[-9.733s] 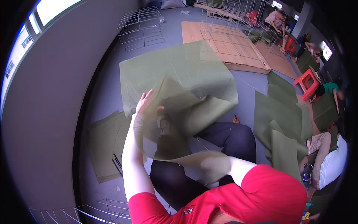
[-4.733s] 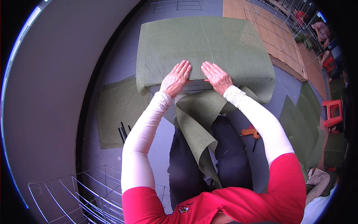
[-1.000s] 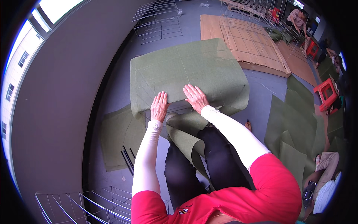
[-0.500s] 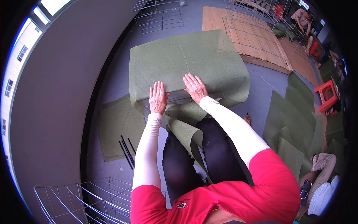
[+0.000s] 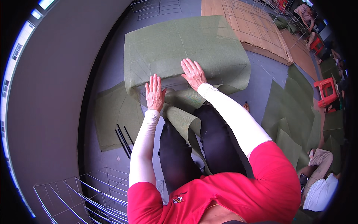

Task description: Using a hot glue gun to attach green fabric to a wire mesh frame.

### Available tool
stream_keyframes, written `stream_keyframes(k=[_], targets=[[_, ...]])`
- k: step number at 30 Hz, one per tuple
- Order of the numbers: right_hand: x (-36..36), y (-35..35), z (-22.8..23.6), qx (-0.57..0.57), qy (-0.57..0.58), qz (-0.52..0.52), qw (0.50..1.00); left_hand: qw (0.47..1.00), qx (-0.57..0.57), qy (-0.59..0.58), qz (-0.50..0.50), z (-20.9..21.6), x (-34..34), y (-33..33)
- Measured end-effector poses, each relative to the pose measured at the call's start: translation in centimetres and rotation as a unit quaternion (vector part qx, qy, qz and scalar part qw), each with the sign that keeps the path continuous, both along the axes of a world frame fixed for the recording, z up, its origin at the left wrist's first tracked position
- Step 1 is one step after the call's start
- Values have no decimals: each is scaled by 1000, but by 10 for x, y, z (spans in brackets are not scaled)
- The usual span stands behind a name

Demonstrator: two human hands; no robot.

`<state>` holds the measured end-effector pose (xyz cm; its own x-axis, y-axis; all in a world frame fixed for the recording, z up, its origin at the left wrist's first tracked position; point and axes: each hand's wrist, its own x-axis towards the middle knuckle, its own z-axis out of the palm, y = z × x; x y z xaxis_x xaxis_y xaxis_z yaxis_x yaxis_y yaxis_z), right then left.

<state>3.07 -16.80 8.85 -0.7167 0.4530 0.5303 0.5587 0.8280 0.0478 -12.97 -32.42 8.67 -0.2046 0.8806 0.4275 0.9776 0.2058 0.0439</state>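
Note:
A sheet of green fabric is draped over a thin wire frame in front of me, whose lines show through it. My left hand lies flat, fingers stretched and close together, at the sheet's near edge. To its right, my right hand presses flat on the top, fingers extended away from me. Neither hand grips anything. Below the hands, the loose end of the sheet curls down between my black-trousered legs.
Another green sheet and several black rods lie on the floor at left. A wire rack stands at lower left. Brown boards, green sheets and a red stool are at right, with people nearby.
The scene has shifted upward in the view. My right hand has slid slightly farther onto the sheet's top, while the left stays at the near edge. Both remain flat.

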Motion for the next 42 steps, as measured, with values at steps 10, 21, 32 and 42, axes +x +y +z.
stream_keyframes(k=[10, 21, 32, 42], targets=[[-14, -24, 14, 1, -9, -4, 1000, 999, 9, -9, -47, 23, 11, 6], [194, -113, 18, -361, -58, 48, 929, 747, -335, -545, -181, 41, 97, -148], [357, -87, 89, -548, -111, 117, 821, 847, -283, -446, -60, 142, 270, -108], [428, 79, 214, -536, 91, 275, 793, 880, -80, -423, 201, 349, 380, 54]])
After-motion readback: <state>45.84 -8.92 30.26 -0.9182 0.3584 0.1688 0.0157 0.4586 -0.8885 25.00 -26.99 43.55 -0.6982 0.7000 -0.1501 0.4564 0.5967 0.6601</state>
